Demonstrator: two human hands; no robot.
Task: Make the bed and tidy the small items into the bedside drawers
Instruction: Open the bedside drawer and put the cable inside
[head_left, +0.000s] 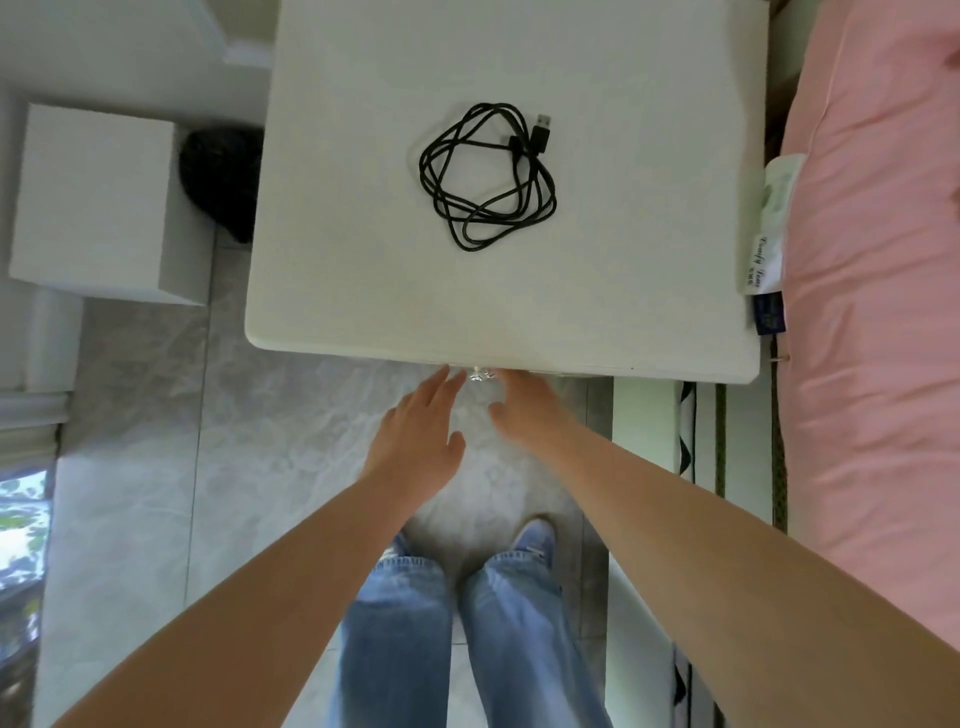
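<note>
White bedside cabinet top (363, 249) beside pink bedding (872, 260); drawer step in hand, drawer appears closed.
Coiled black cable (488, 176) lies mid-top, untouched. Below the front edge sits a shiny drawer knob (479, 375). Left hand (415, 436) is flat-fingered and holds nothing; right hand (519, 405) reaches under the edge, grasp indeterminable. Recommend: grip knob squarely, pull straight, then stow cable.

Bare forearms, blue jeans (483, 639), pale blue shoes (535, 538).

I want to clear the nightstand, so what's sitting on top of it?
Only a coiled black USB cable lies on the white nightstand top. The drawers below are hidden under the top's front edge, where both hands reach.
</note>
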